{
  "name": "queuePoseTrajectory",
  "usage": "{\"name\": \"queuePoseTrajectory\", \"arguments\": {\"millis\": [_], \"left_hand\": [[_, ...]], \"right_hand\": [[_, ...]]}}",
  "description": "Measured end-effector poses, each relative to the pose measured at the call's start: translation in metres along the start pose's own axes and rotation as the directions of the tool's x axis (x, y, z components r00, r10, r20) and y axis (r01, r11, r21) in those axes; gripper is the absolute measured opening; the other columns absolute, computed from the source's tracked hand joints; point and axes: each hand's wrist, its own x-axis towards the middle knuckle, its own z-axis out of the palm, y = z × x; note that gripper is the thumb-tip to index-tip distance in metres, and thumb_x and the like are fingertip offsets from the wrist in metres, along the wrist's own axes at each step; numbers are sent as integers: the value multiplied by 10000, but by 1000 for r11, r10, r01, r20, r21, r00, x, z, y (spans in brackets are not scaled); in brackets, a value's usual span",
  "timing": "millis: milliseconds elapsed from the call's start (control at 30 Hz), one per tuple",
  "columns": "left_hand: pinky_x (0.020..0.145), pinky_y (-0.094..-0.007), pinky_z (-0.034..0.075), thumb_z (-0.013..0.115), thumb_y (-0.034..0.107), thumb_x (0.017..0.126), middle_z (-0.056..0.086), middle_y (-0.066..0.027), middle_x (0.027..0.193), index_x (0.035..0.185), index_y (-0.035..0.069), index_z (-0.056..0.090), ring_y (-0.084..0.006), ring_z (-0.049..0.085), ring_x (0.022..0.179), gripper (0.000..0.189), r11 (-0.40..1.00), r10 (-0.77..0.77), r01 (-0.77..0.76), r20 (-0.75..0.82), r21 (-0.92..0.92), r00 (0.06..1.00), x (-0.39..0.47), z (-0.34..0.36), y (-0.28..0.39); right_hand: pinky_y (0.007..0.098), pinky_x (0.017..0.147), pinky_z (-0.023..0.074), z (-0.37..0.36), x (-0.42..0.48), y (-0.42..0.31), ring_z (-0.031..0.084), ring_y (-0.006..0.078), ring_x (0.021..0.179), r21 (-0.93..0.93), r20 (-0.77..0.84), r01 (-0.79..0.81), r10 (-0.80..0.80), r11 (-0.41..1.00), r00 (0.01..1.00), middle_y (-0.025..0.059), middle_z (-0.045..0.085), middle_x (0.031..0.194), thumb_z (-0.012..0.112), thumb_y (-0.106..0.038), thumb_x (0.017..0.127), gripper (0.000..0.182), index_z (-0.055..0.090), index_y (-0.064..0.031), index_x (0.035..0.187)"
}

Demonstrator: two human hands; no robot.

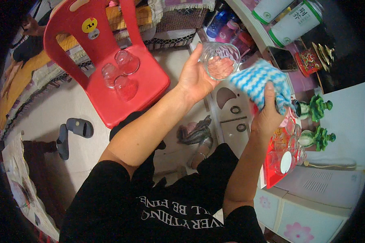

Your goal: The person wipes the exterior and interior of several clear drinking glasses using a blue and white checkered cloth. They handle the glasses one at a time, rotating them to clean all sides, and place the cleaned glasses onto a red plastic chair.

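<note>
My left hand (193, 74) holds up a transparent glass bowl (220, 60) with patterned sides, its wide rim tilted toward my right. Fingers show through the glass. In my right hand (267, 117) is a blue-and-white striped cloth (261, 80), bunched at the palm, with the thumb on top. The cloth's free edge is near the bowl's rim; whether they touch I cannot tell. Three upside-down glasses (127, 62) stand on the seat of a red plastic chair (152, 88) to my left.
On the right, a red tray (269, 179) carries several glass vessels. Green cabbage-shaped ornaments (319, 138), a phone (281, 58) and white-and-green cans (296, 24) are along the cabinet. Bottles (228, 32) stand beyond the bowl. Grey slippers (80, 127) lie on the floor; a fabric-covered couch (173, 21) is behind the chair.
</note>
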Motion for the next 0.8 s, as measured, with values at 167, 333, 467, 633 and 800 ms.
{"name": "queuePoseTrajectory", "arguments": {"millis": [167, 333, 467, 633, 800], "left_hand": [[899, -411, 457, 537, 471, 856, 581, -153, 1009, 980, 26, 496, -276, 575, 979, 464, 974, 69, -84, 76, 211, 995, -1, -1, -10], [819, -310, 469, 532, 361, 892, 598, -47, 995, 1065, 49, 513, -149, 579, 906, 357, 878, 37, -120, 184, 463, 982, -4, -6, -37], [833, -285, 450, 552, 333, 888, 573, -41, 1011, 1133, 50, 462, -132, 557, 929, 384, 835, -24, -82, 185, 544, 982, -12, -1, -38], [837, -302, 433, 577, 346, 867, 553, -44, 1009, 1148, 59, 431, -142, 538, 938, 427, 814, 59, -148, 174, 561, 983, -3, -12, -40], [815, -330, 412, 626, 372, 818, 542, -83, 1005, 1109, 22, 425, -174, 517, 941, 497, 824, 159, -153, 37, 545, 987, -4, -17, -41]], "right_hand": [[339, 775, 450, 11, -8, 16, 564, 237, 870, -442, 338, 494, -371, 748, 865, 114, 581, 965, 589, -78, 817, 223, 539, -2, 1020], [332, 799, 428, 18, -24, 32, 543, 285, 920, -463, 580, 665, -367, 586, 727, 144, 564, 990, 539, 2, 760, 312, 525, 11, 1072], [314, 793, 436, 12, -24, 27, 555, 224, 916, -418, 538, 404, -136, 814, 832, 118, 580, 1017, 531, -21, 801, 274, 540, 11, 1073], [302, 849, 420, 10, -17, 28, 542, 177, 977, -377, 459, 74, 117, 923, 881, 100, 573, 1080, 579, -56, 845, 273, 533, 7, 1107], [328, 903, 416, 14, -24, 48, 534, 196, 1044, 148, 317, -450, 388, 881, 865, 95, 568, 1112, 591, -32, 840, 316, 511, 17, 1141]]}}
